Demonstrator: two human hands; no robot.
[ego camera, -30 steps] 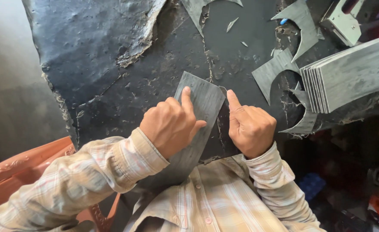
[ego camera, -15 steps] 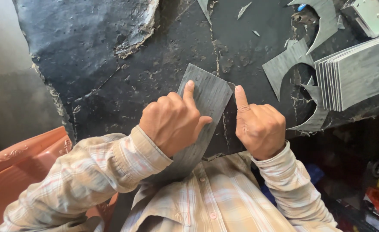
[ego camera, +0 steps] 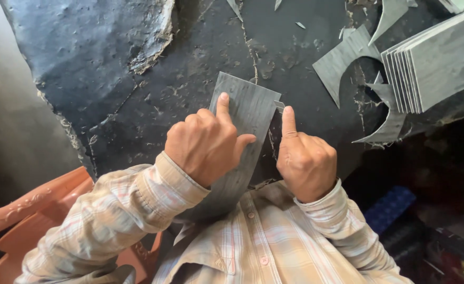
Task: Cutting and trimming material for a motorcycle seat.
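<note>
Where the orange plastic chair [ego camera: 42, 210] shows at the far left beside my checked sleeve, the dark, cracked work surface [ego camera: 190, 47] begins, its skin peeling in pale flakes near the top. On it lies the long grey rectangular sheet of thin stiff material [ego camera: 245, 113], running from my chest out across the surface, tilted a little to the right. My left hand [ego camera: 205, 144] rests on the sheet, fingers curled into a loose fist, with the forefinger stretched forward and pressed flat on it and the thumb lying out to the right. Just beside the sheet's right edge sits my right hand [ego camera: 304, 160], fingers folded tight around a small metal blade [ego camera: 279, 105] whose tip touches that edge, forefinger straight along the top. Farther right lie grey curved offcuts [ego camera: 342, 60], and past them a stack of grey sheets [ego camera: 437, 63] overhangs the surface's corner
</note>
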